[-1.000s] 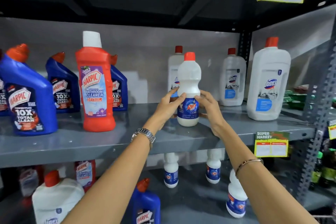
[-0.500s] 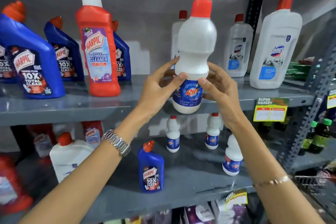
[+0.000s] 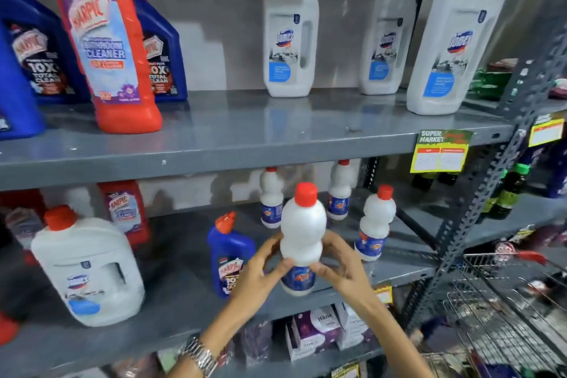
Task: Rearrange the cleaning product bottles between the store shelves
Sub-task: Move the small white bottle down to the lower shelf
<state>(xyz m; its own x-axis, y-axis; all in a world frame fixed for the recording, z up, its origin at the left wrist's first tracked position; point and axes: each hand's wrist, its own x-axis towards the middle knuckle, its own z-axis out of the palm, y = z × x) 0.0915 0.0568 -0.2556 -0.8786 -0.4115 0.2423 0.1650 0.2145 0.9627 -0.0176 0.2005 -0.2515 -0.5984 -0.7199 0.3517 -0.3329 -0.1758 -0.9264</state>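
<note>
Both hands hold a small white bottle (image 3: 303,230) with a red cap and blue label, upright, in front of the lower shelf (image 3: 171,294). My left hand (image 3: 260,270) grips its left side and my right hand (image 3: 340,267) its right side, fingers around the waist. Three matching small white bottles (image 3: 376,221) stand behind it on that lower shelf. The upper shelf (image 3: 245,135) carries three tall white bottles (image 3: 290,37) on the right and blue and red Harpic bottles (image 3: 107,40) on the left.
A blue Harpic bottle (image 3: 228,252) stands just left of my left hand. A large white jug (image 3: 89,267) sits at the lower left. A yellow price tag (image 3: 440,152) hangs on the upper shelf edge. A wire trolley (image 3: 503,310) is at the lower right.
The small white bottle has come off the upper shelf and gone down, held in both hands, to the level of the lower shelf. The view has tilted downward.
</note>
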